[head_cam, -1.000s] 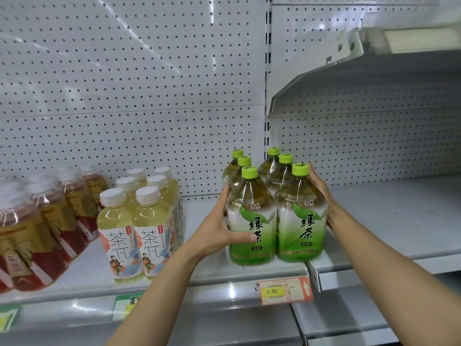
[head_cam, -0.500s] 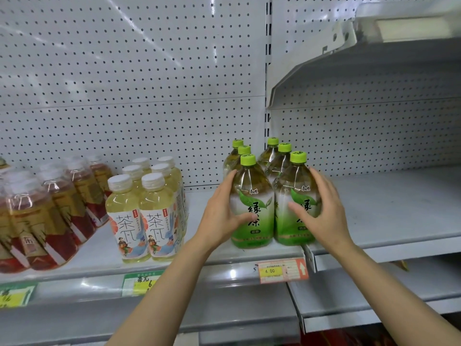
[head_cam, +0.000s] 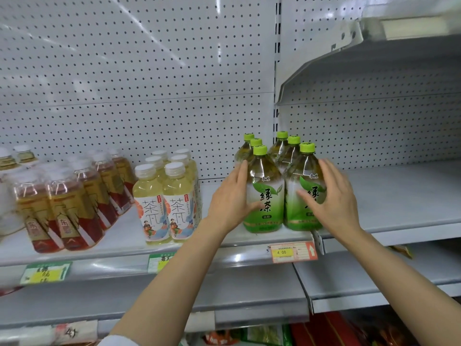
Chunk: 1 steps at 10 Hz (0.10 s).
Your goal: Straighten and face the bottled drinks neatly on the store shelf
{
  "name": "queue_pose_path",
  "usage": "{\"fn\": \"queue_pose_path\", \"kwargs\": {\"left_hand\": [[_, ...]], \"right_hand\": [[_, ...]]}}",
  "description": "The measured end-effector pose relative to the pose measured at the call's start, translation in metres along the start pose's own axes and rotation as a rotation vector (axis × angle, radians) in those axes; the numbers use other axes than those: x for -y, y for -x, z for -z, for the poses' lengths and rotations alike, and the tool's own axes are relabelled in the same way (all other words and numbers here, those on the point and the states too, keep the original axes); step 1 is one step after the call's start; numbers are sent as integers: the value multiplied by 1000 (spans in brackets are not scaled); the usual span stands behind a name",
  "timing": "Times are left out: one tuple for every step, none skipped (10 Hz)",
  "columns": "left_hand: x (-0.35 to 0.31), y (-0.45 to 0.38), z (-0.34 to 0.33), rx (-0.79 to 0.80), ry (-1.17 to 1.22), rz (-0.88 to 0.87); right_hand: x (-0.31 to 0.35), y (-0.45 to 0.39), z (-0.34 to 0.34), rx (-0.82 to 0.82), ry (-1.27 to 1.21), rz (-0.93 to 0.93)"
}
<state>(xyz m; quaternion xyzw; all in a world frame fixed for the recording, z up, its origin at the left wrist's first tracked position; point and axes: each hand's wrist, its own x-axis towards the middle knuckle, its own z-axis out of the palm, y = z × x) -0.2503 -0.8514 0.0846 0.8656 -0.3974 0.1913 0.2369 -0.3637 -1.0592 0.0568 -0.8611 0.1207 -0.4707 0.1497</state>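
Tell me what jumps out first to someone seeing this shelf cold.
The green-capped tea bottles stand in two tight rows at the shelf's front edge, flanked by the left hand and right hand, fingers straight. To their left stand pale yellow white-capped bottles, then amber bottles with red labels. The bay on the right looks bare.

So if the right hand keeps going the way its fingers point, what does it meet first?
Probably the front right green tea bottle: the right hand points up-left across its label, apparently just in front, though depth is unclear.
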Motion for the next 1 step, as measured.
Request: {"fn": "queue_pose_path", "kwargs": {"left_hand": [[2,18,16,-27,-191,-88]], "right_hand": [[11,7,3,-105,109,84]]}}
